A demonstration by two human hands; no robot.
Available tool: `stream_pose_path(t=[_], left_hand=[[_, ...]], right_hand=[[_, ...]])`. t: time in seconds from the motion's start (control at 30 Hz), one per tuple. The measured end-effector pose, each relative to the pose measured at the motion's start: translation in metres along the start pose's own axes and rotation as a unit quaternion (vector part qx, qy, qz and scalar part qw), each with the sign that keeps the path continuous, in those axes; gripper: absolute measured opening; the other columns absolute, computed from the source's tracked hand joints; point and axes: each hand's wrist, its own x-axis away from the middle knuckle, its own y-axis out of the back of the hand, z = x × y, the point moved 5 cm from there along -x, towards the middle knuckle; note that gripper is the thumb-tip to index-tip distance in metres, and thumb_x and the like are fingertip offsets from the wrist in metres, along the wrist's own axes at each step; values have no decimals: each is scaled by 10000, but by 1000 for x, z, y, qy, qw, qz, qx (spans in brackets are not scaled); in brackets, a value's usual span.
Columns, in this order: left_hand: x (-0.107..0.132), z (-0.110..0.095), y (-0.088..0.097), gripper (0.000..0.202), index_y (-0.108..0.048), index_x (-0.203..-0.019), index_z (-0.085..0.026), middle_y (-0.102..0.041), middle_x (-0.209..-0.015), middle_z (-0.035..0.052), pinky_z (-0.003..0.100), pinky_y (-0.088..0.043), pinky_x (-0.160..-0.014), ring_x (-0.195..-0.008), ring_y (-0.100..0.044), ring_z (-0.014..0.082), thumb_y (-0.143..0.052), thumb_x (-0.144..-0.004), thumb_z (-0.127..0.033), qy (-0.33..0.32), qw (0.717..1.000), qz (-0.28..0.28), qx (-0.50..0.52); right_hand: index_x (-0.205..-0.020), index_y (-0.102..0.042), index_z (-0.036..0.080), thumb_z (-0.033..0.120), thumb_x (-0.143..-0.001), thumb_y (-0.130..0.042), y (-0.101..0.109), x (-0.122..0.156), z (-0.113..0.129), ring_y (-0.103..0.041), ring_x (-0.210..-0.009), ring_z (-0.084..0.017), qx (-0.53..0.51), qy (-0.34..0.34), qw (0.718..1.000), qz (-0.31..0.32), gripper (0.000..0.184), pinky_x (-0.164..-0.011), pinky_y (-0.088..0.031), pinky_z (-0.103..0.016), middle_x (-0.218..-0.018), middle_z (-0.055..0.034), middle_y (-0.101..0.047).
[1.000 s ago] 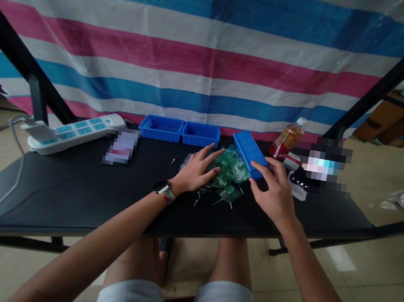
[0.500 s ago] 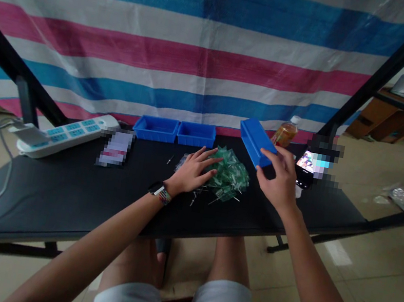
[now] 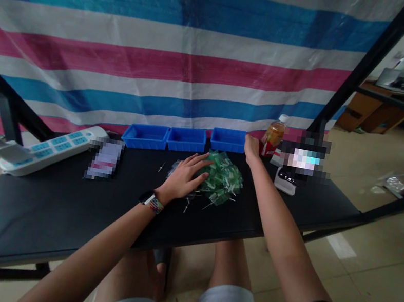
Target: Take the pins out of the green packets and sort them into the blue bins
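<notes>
My left hand [image 3: 184,176] lies flat with fingers spread on the left side of a pile of small green parts [image 3: 225,178] in the middle of the black table [image 3: 60,199]. My right hand [image 3: 251,148] reaches to the back of the table, its fingers curled on the right end of a blue tray [image 3: 225,139]. That tray stands upright in a row with two other blue trays [image 3: 145,137] [image 3: 187,139]. A few loose pins [image 3: 188,203] lie near my left wrist.
A drink bottle [image 3: 272,137] and a white stand [image 3: 286,179] sit right of my right hand. A white power strip [image 3: 50,147] lies at the table's left. A striped tarp hangs behind, with black frame bars on both sides.
My right hand carried the blue tray from above the pile to the back and set it level beside the other two trays. My left hand stayed on the green pile.
</notes>
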Motion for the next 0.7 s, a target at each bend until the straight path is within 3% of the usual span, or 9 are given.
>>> stream_pose_path(t=[0.1,0.2,0.37,0.7], left_hand=[[-1,0,0,533,-548,-1558,-288,-390,-1734,47,587,-323,-1284,-1604,-338,343,-405,-1098,-515,-1,1000,-1,-4],[-1,-1,0,529,-545,-1557,-290,-390,-1734,48,592,-332,-1276,-1600,-344,343,-402,-1099,-513,1,1000,2,-7],[-1,-3,0,525,-548,-1553,-284,-409,-1724,55,576,-321,-1287,-1586,-371,329,-396,-1101,-504,-5,1000,-6,-8],[-2,-6,2,469,-623,-1472,-275,-453,-1694,75,574,-326,-1282,-1553,-422,339,-448,-1085,-473,-4,1000,-19,18]], right_hand=[[-1012,-738,155,270,-933,-458,-3,-2,-2,-682,-1241,-323,63,6,997,-34,312,-1129,-483,-448,-1137,-181,-772],[-1218,-752,116,225,-956,-433,-12,-3,-3,-634,-1359,-318,100,22,995,-21,427,-1191,-428,-440,-1344,-202,-730],[-1344,-724,86,217,-1003,-405,-21,-1,-3,-621,-1396,-306,138,45,989,1,485,-1199,-426,-406,-1424,-205,-692],[-1416,-670,83,258,-1041,-378,-20,11,3,-603,-1418,-308,162,47,986,9,507,-1233,-396,-423,-1449,-196,-678]])
